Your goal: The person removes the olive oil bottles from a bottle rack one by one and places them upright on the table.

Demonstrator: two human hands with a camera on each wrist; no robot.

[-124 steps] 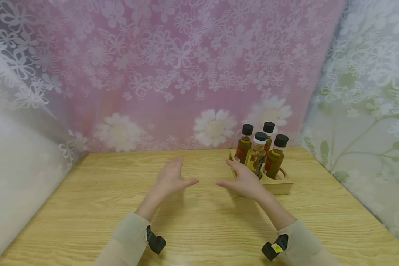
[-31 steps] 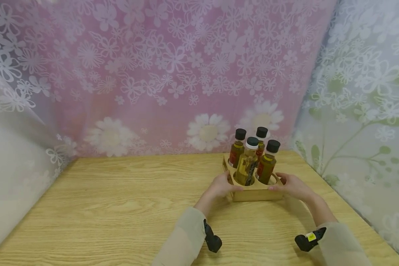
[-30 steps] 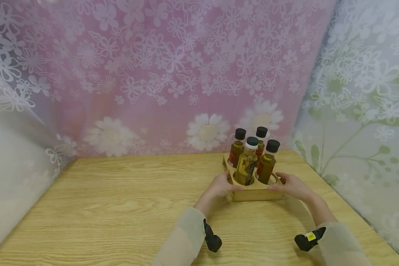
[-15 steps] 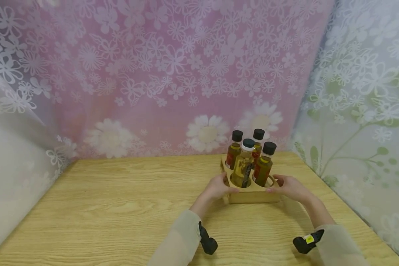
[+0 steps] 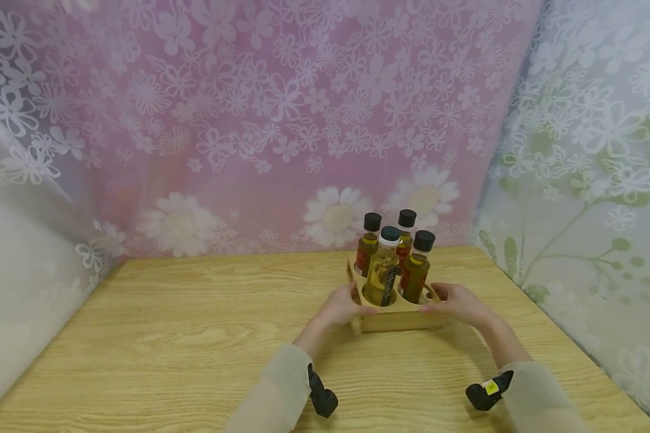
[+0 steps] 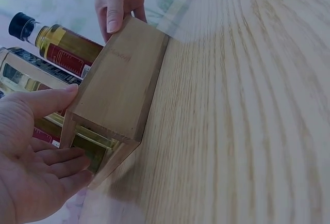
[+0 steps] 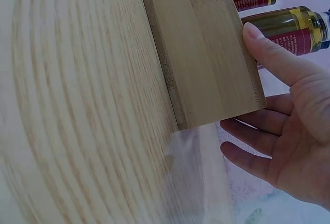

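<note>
A light wooden bottle rack (image 5: 401,322) with round holes sits at the right of the table in the head view. Several bottles stand upright in it: a clear one with pale yellow oil (image 5: 381,276) at the front, and dark-capped ones with red labels, such as the front right oil bottle (image 5: 414,275). My left hand (image 5: 340,305) grips the rack's left end, thumb on the top edge and fingers at the open side (image 6: 90,154). My right hand (image 5: 457,302) holds the right end, its thumb on the top edge and its fingers (image 7: 258,126) around the end.
The wood-grain table (image 5: 195,325) stretches far to the left of the rack. A pink floral curtain (image 5: 249,150) hangs along the back edge. Pale floral curtains border the left (image 5: 21,270) and right (image 5: 585,210) sides.
Both hands went from apart in the air to the rack's two ends. Over the last second the rack, with its bottles, has shifted left, both hands moving along with it.
</note>
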